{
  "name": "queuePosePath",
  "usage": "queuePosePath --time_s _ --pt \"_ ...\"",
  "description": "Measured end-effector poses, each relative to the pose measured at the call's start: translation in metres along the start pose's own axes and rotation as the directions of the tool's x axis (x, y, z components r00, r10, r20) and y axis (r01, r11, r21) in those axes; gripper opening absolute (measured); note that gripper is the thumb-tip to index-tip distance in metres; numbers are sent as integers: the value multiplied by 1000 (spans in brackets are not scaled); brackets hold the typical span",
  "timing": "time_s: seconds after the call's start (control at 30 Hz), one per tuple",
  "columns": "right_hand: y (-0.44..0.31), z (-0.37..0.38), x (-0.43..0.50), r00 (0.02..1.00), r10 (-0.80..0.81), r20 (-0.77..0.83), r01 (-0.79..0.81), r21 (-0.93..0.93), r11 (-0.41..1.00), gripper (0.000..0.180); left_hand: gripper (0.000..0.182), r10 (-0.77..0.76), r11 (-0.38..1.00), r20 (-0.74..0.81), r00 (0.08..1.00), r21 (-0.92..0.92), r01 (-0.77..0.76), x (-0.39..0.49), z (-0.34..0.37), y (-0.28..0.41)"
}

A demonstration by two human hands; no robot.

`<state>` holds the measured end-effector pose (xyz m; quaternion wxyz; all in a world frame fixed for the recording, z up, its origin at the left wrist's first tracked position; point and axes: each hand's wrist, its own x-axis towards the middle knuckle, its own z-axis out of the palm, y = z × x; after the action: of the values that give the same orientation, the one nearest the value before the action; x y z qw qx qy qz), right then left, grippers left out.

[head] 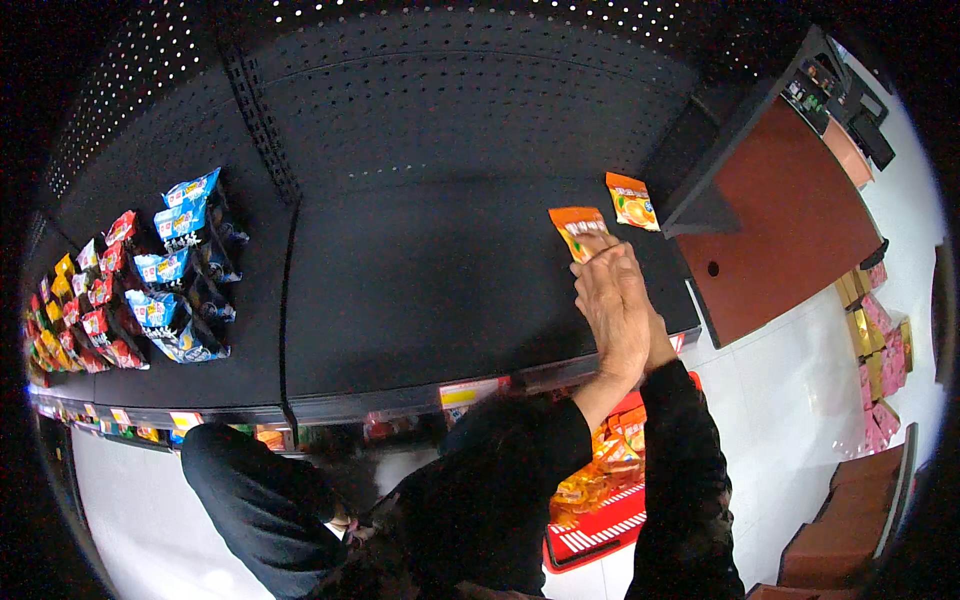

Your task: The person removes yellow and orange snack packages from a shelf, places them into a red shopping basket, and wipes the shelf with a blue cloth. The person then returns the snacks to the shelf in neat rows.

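Observation:
An orange snack packet (574, 222) with a fruit picture is upright over the right part of a black metal shelf (420, 300). My left hand (613, 304) grips its lower right edge, and the fingers there are blurred. Behind the left hand is my right hand (658, 341), mostly covered, so its fingers and what they hold cannot be made out. A second orange packet (634, 204) stands farther back, close to the shelf's right end. Below my forearms, a red plastic basket (600, 529) on the floor holds several orange packets (592, 484).
Blue-topped packets (166, 268) and red packets (101, 322) stand in rows at the left. A perforated black back panel (465, 97) rises behind the shelf. To the right are a brown panel (787, 217) and pink and gold boxes (885, 360). Price labels (469, 394) line the shelf front.

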<state>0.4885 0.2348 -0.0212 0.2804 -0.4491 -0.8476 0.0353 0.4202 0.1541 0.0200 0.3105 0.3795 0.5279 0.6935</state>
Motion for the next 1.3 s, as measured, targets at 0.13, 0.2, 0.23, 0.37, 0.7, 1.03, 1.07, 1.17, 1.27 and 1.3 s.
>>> queuePosePath --time_s 0.13,0.2,0.23,0.37,0.7,1.03,1.07,1.17,1.27,1.3 --pt "3 -21 -31 999 42 32 -40 -55 998 35 39 -94 993 -3 996 68 94 4 3 -18" --pt "11 -32 -45 989 149 -1 -148 115 982 32 38 -182 977 5 983 110 180 3 5 -24" --pt "16 -34 -47 973 229 -20 -219 227 949 31 38 -190 977 -5 982 96 189 2 5 -26" --pt "37 -36 -47 888 458 -33 -369 545 753 24 38 -152 963 -111 982 205 172 2 7 -32" --pt "31 -22 -25 700 665 260 -697 454 555 29 51 -360 911 -63 931 191 365 14 1 -48" --pt "-6 -42 -64 740 653 163 -427 864 268 34 43 -335 921 137 932 -163 355 18 16 -86" --pt "-7 -50 -74 706 696 129 -451 840 301 34 42 -398 881 198 896 -191 433 17 16 -83" --pt "-13 -71 -126 727 684 57 -324 907 269 35 32 -448 804 254 857 -304 511 4 12 -62" --pt "-5 -80 -195 668 732 135 -389 902 189 33 40 -485 776 370 792 -234 585 6 3 -43" --pt "2 -77 -221 584 800 136 -461 867 189 30 41 -506 754 397 766 -226 616 6 2 -38"
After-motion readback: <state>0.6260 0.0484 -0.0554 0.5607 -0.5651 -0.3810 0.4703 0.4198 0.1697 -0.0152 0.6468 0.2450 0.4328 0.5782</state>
